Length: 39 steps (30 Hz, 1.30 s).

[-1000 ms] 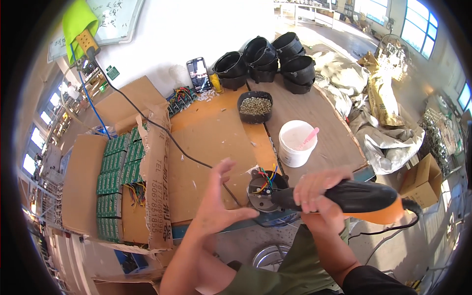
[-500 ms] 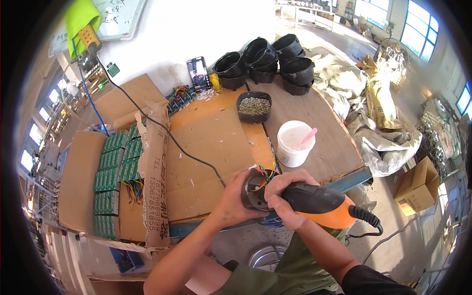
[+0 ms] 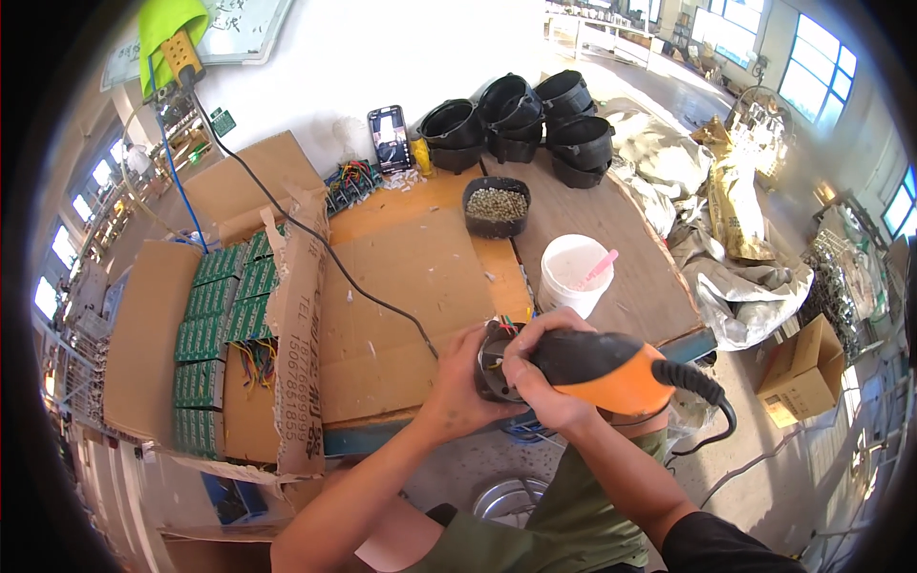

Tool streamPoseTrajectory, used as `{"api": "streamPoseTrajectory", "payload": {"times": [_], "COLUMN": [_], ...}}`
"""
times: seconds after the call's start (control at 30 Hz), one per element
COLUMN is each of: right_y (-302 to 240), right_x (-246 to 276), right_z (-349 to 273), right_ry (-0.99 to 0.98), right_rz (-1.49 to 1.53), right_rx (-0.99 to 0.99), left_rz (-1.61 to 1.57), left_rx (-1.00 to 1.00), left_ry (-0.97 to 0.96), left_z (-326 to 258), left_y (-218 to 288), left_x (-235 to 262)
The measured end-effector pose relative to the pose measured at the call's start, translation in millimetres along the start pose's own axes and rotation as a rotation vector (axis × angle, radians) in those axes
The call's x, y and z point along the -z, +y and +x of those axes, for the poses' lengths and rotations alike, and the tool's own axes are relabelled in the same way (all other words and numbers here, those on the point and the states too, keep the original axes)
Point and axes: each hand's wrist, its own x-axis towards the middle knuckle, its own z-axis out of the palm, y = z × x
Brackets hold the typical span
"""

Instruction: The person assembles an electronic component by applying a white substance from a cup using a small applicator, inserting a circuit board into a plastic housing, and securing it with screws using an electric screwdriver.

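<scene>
Over the table's near edge, my left hand (image 3: 456, 390) wraps around a dark round housing (image 3: 493, 368). Coloured wires (image 3: 513, 327) show at its upper rim. Beside it, my right hand (image 3: 546, 374) is closed around the black front of an orange and black corded power tool (image 3: 611, 372). My fingers cover the place where the tool and housing meet, so I cannot tell whether they are joined. A thick black cord (image 3: 707, 387) curves off the tool's right end. Just beyond my hands stands a white tub (image 3: 571, 277) with a pink stick in it.
At left, a cardboard box (image 3: 304, 363) holds several rows of green-and-white boxes (image 3: 205, 336). A black bowl of small pellets (image 3: 495, 206), stacked black pots (image 3: 516, 119) and a propped phone (image 3: 390, 140) stand farther back. A black cable (image 3: 358, 283) crosses the cardboard sheet (image 3: 411, 258).
My right hand and the power tool have shifted left and slightly away from me, closer over the housing. Less of the coloured wires shows now. My left hand still holds the housing.
</scene>
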Motion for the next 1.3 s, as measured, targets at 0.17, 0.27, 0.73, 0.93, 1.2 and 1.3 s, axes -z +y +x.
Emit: {"api": "streamPoseTrajectory", "payload": {"times": [0.17, 0.27, 0.73, 0.93, 1.2, 1.3], "right_y": [6.6, 5.6, 2.8, -16.7, 6.4, 9.2], "right_x": [-8.5, -13.5, -5.7, 35.0, 49.1, 46.3], "right_z": [11.5, 13.3, 15.5, 1.5, -14.6, -15.0], "right_ry": [-0.05, -0.02, -0.13, -0.206, 0.103, 0.078], "right_rz": [-0.327, -0.119, -0.281, -0.106, 0.016, 0.048], "right_rx": [0.178, 0.092, 0.158, 0.316, 0.214, 0.172], "left_rz": [0.043, 0.035, -0.093, 0.105, 0.127, 0.13], "left_rx": [-0.021, 0.0, 0.037, 0.054, 0.079, 0.066], "left_ry": [0.046, 0.057, 0.058, 0.071, 0.081, 0.09], "left_z": [1.0, 0.5, 6.8, -1.8, -1.6, -1.2], "left_y": [-14.8, -10.0, -1.5, 8.0, 17.2, 16.9], "left_x": [-8.9, -9.4, -10.0, -9.5, -10.6, -11.1]}}
